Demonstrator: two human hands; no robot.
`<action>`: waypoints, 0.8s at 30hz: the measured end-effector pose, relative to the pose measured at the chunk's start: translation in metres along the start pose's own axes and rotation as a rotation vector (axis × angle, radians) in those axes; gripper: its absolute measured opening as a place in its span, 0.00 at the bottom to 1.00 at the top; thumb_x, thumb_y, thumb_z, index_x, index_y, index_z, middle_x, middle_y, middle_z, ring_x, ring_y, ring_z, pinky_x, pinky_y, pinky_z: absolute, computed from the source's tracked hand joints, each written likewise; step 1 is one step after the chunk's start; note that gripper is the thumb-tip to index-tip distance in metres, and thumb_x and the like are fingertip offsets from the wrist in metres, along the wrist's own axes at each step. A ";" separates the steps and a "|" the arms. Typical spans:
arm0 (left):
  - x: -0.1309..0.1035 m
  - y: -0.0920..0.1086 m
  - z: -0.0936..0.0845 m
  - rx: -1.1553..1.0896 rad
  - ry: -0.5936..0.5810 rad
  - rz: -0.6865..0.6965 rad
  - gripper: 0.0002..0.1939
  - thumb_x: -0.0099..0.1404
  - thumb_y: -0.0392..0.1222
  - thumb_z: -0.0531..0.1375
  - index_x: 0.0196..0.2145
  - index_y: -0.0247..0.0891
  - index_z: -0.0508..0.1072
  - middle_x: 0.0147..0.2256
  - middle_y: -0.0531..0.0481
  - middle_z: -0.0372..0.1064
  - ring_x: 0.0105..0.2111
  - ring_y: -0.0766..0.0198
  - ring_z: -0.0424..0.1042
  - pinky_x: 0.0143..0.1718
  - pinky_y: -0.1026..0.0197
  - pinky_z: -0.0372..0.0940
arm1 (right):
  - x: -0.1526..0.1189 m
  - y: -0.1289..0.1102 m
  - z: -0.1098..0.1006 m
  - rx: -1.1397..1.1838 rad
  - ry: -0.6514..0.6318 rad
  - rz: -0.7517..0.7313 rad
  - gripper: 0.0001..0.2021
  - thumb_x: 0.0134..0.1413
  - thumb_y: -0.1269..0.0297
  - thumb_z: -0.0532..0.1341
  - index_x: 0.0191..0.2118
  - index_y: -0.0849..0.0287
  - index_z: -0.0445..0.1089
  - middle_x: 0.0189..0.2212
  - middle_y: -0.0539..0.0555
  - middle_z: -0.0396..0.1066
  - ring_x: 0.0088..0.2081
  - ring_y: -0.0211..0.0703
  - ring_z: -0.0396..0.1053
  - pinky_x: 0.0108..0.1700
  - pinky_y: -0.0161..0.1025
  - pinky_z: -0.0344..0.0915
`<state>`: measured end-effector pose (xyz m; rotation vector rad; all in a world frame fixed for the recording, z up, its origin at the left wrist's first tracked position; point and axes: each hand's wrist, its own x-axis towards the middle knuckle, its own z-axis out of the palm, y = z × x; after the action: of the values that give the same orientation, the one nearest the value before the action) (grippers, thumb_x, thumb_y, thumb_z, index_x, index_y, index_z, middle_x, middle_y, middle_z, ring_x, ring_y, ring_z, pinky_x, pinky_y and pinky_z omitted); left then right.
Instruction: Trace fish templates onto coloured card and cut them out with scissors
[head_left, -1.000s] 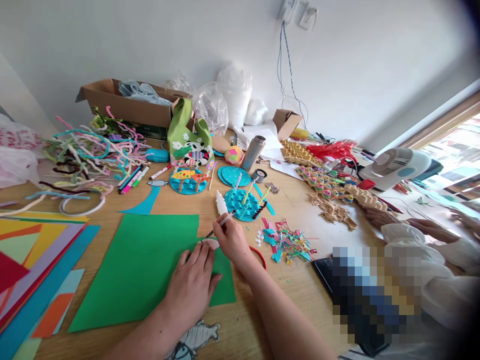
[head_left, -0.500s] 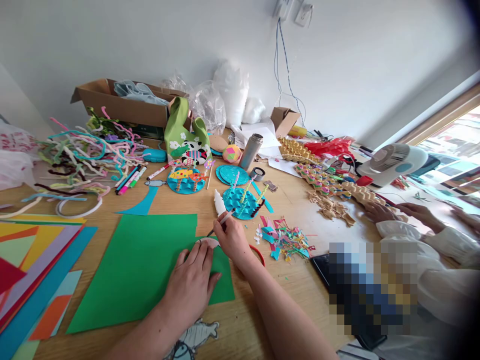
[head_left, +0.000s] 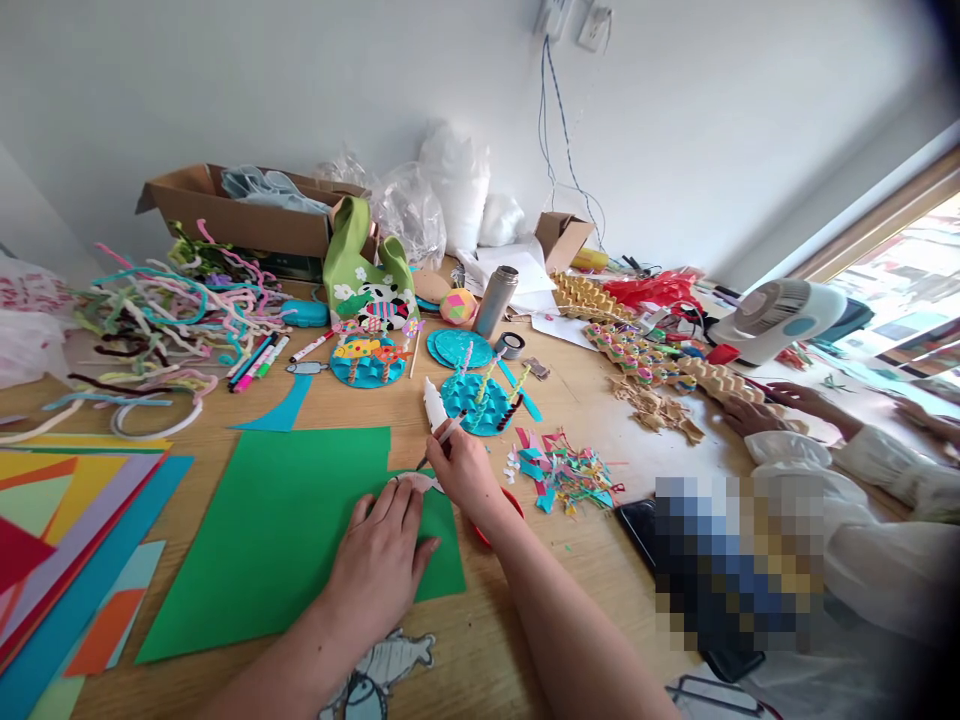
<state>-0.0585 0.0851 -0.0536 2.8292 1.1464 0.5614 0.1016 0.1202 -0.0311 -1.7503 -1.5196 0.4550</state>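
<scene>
My left hand lies flat, fingers stretched out, over a small pale pink paper cutout on a large green sheet. Its fingers cover part of the cutout. In my right hand is a slim pale marker, pinched and tilted, its dark tip at the cutout's upper edge. A white glue bottle stands just beyond that hand. Under the right wrist a red curved rim shows, mostly hidden. Fish-shaped paper cutouts with dark outlines lie near my left forearm.
Coloured paper sheets are stacked at left, below tangled fuzzy stems. Blue discs with upright stems stand ahead, near a steel flask. Paper scraps and a black device lie right. Another person's hands work beyond.
The view has shifted slightly. My left hand stays on the cutout and the marker tip remains at its upper edge. The other person's hand at right has moved a little.
</scene>
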 end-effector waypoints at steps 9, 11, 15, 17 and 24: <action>0.009 0.004 -0.008 0.044 -0.077 -0.018 0.18 0.69 0.46 0.53 0.50 0.34 0.69 0.50 0.38 0.69 0.50 0.50 0.66 0.46 0.48 0.59 | 0.004 0.002 -0.002 -0.024 -0.051 0.010 0.04 0.54 0.67 0.55 0.29 0.56 0.62 0.22 0.48 0.68 0.24 0.37 0.64 0.28 0.31 0.56; 0.011 0.005 -0.009 0.038 -0.078 -0.023 0.17 0.69 0.46 0.52 0.50 0.34 0.69 0.49 0.39 0.70 0.49 0.51 0.66 0.45 0.49 0.59 | 0.005 0.002 -0.003 -0.026 -0.056 0.005 0.04 0.54 0.68 0.56 0.29 0.57 0.63 0.22 0.49 0.68 0.24 0.37 0.64 0.28 0.31 0.56; 0.013 0.007 -0.009 0.031 -0.063 -0.016 0.18 0.69 0.46 0.52 0.52 0.34 0.68 0.48 0.40 0.69 0.47 0.51 0.66 0.44 0.49 0.59 | 0.006 0.003 -0.006 -0.028 -0.071 -0.007 0.04 0.52 0.69 0.57 0.28 0.57 0.63 0.21 0.48 0.67 0.24 0.37 0.64 0.28 0.31 0.56; 0.014 0.007 -0.008 0.033 -0.062 -0.022 0.18 0.69 0.46 0.52 0.52 0.34 0.68 0.47 0.40 0.69 0.46 0.51 0.66 0.44 0.49 0.59 | 0.005 0.004 -0.006 -0.021 -0.071 -0.011 0.04 0.51 0.69 0.57 0.27 0.57 0.62 0.21 0.47 0.66 0.23 0.36 0.64 0.28 0.31 0.56; 0.016 0.006 -0.006 0.027 -0.069 -0.021 0.17 0.69 0.45 0.53 0.53 0.37 0.68 0.47 0.42 0.69 0.46 0.52 0.67 0.43 0.50 0.59 | -0.002 0.010 -0.003 0.115 -0.016 0.034 0.04 0.52 0.67 0.55 0.28 0.57 0.61 0.21 0.47 0.65 0.23 0.36 0.63 0.27 0.31 0.56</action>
<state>-0.0463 0.0911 -0.0421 2.8313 1.1784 0.4465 0.1101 0.1169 -0.0367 -1.6889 -1.4480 0.5633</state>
